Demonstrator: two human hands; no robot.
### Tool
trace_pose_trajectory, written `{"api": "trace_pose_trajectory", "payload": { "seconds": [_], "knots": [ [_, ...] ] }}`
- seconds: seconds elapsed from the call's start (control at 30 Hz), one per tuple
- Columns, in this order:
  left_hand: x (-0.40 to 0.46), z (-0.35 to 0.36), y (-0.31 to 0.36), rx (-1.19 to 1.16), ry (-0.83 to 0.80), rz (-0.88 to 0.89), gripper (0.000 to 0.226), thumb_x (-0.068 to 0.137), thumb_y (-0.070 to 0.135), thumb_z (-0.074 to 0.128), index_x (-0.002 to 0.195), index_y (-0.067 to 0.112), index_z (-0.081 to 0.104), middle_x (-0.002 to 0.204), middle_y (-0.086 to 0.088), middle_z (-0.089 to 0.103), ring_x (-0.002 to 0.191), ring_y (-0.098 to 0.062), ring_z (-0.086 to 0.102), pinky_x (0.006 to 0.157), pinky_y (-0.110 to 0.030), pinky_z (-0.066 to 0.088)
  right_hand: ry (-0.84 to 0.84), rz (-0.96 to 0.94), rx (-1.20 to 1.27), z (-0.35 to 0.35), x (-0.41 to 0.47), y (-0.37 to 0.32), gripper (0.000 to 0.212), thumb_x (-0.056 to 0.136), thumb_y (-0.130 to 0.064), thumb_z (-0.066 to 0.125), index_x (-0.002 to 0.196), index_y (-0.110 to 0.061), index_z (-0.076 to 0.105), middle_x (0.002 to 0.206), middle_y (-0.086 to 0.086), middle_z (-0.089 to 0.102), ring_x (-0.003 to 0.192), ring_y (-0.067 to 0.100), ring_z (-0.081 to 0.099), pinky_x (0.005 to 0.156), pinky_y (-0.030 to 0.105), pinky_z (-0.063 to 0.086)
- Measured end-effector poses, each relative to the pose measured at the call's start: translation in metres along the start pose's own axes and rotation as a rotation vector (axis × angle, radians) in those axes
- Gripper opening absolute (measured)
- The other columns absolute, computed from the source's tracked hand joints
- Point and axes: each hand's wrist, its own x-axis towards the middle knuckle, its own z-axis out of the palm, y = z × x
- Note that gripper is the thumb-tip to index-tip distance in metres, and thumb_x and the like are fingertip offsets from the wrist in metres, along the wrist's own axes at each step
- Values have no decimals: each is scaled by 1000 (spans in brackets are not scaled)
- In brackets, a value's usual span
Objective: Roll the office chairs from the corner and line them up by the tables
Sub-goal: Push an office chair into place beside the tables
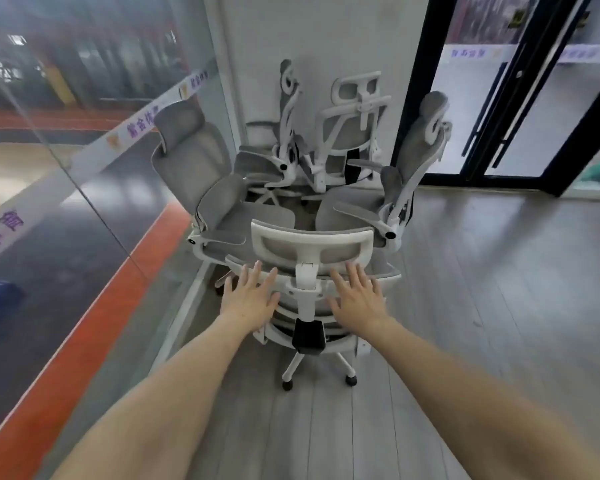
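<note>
Both hands are out over the back of the nearest chair: the left hand [249,296] has its fingers spread and straight, lying on or just above the upper frame left of the spine, and the right hand [358,296] is likewise spread flat on the right; neither is curled round anything. This near white-framed, grey-mesh office chair [310,292] stands on the wood floor [499,306] with its back towards the person and its seat facing the far corner, its headrest [310,247] highest, long axis upright. It should roll easily on its castors [351,380] but swivel if pushed off-centre; the stiff plastic frame either side of the spine looks the best hold, the mesh being soft. Four more grey mesh chairs [357,133] crowd the corner beyond, touching, beside the glass wall [84,140] on the left and black-framed doors [499,98] on the right.
</note>
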Motion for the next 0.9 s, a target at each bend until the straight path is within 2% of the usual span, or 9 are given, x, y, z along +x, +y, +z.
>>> {"api": "trace_pose_trajectory", "payload": {
  "seconds": [0.27,0.53,0.77,0.9],
  "knots": [
    [41,22,-18,-18,-140,64,62,106,56,17,162,46,-9,173,-3,-16,158,-32,-19,124,-65,-4,-117,123,-37,34,18,15,70,102,-67,18,160,-45,-14,172,6,-16,158,34,-14,121,68,-4],
    [26,24,-3,23,-120,49,63,105,50,17,163,41,-6,174,-7,-7,159,-35,-9,125,-63,-3,-136,115,-34,26,0,28,68,102,-68,23,161,-48,-5,173,3,-3,159,30,-9,119,71,-6],
    [-29,40,38,-14,-107,-15,64,105,48,21,163,42,-7,174,-6,-11,159,-35,-12,124,-63,-5,-119,67,-3,35,-42,55,66,103,-65,22,160,-49,-7,173,2,-8,158,28,-17,118,69,-11],
    [-79,58,74,-51,-88,-90,67,104,49,26,162,44,-9,173,-4,-16,158,-35,-14,125,-63,0,-103,-13,-22,38,-80,78,65,104,-64,22,159,-49,-10,173,2,-9,157,28,-19,119,68,-11]
  ]
}}
